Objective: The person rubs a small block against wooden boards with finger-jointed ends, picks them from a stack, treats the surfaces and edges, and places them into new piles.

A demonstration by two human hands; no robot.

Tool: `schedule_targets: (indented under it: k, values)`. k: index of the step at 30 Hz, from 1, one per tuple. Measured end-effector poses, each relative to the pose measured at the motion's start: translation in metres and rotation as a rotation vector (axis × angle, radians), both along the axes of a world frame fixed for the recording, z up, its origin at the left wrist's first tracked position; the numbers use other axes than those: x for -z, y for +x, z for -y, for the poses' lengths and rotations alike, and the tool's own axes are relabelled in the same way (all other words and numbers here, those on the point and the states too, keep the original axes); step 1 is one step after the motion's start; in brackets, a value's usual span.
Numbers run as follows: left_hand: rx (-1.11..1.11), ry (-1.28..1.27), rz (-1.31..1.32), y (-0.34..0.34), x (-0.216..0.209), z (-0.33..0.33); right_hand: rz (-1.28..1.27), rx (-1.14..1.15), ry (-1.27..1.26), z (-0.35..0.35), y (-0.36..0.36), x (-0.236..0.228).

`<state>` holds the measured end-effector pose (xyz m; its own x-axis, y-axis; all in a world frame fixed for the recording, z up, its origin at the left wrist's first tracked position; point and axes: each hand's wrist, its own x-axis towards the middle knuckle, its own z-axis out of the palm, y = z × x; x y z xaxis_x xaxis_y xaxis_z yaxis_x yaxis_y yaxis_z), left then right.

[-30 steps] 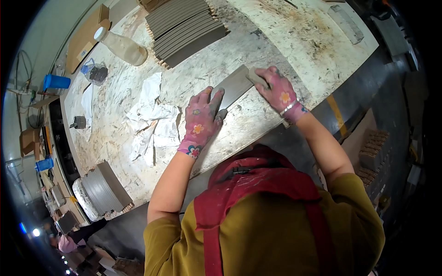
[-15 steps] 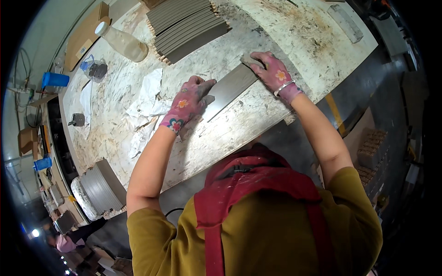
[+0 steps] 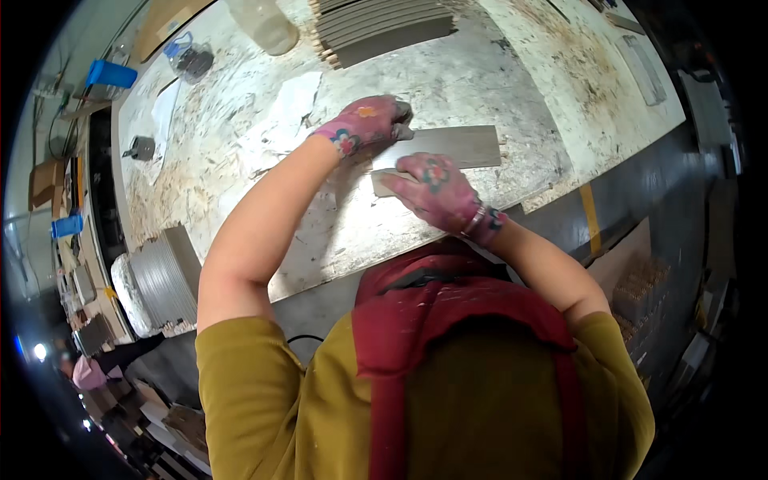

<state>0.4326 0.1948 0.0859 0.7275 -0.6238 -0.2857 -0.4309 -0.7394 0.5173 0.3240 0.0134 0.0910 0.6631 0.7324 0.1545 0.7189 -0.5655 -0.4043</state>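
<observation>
A flat grey rectangular strip (image 3: 460,146) lies on the stained white table. My left hand (image 3: 364,126), in a pink flowered glove, is closed at the strip's left part, with the thumb against it and the fingers curled by its far edge. My right hand (image 3: 438,192), gloved alike and wearing a bracelet, is on the near side of the strip. Its fingers are closed on a small flat grey piece (image 3: 381,183), mostly hidden under the hand; its kind is unclear.
Grey strips are stacked with small wooden spacers (image 3: 392,40) at the far side. A cloudy bottle (image 3: 268,30), crumpled white paper (image 3: 296,100) and a clear jug (image 3: 190,60) stand or lie leftward. Another strip stack (image 3: 164,272) is at the left edge; a long bar (image 3: 642,68) lies far right.
My right hand has moved from the strip's far right end to its near left side. The strip has turned to lie more level across the view. The view itself has shifted.
</observation>
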Motion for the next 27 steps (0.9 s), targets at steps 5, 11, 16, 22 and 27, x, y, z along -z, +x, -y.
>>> schedule_targets:
  k: [5,11,16,22,27]
  values:
    - [0.023,0.028,-0.041,-0.004,-0.008,0.000,0.061,0.036,-0.050,0.031,0.002,0.008]
    - [0.100,-0.037,0.029,-0.002,-0.001,-0.007,0.098,0.353,-0.113,0.164,-0.012,-0.008]
    - [0.123,0.063,0.406,-0.048,-0.027,0.040,0.075,0.622,-0.037,0.191,-0.009,-0.030]
    - [-0.187,-0.229,0.588,-0.132,0.011,0.098,-0.093,0.156,0.137,0.076,0.038,-0.054]
    - [-0.184,-0.326,-0.019,-0.148,0.021,0.088,0.021,-0.271,-0.064,-0.001,0.044,-0.026]
